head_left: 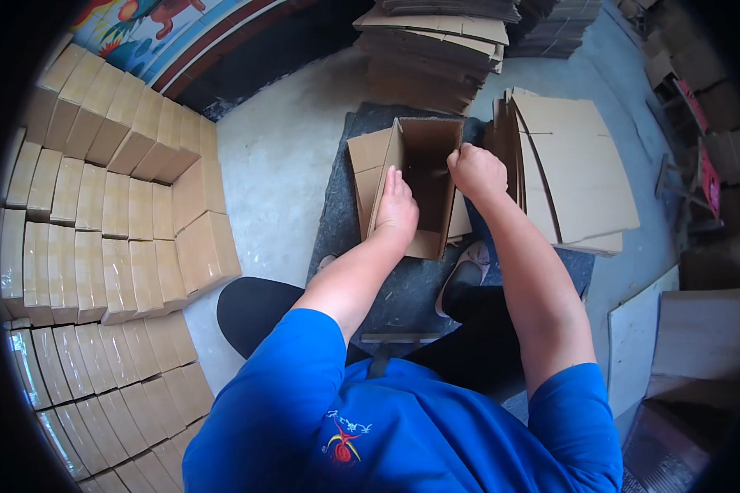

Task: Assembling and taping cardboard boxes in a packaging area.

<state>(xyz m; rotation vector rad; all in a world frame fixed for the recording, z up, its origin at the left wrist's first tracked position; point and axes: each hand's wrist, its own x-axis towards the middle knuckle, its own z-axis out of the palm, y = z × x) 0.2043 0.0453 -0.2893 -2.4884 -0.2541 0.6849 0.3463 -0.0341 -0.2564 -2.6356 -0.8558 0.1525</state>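
Observation:
In front of me an unfolded brown cardboard box [430,135] stands with its top open and its inside showing. My left hand [397,207] lies along its left wall, fingers stretched out and close together. Curled fingers of my right hand [477,171] grip the upper edge of the right wall near the far corner; the fingertips are hidden. A cardboard flap [367,154] sticks out to the left of the box. Just right of my right hand leans a stack of flat cardboard blanks [580,164].
Taped, packed cartons [115,197] rise in rows on the left. A taller pile of flattened cardboard [436,57] stands at the back. Beneath the box lies a dark mat [337,214]. Boards and pink-red items [707,177] stand at the right. My feet flank the box.

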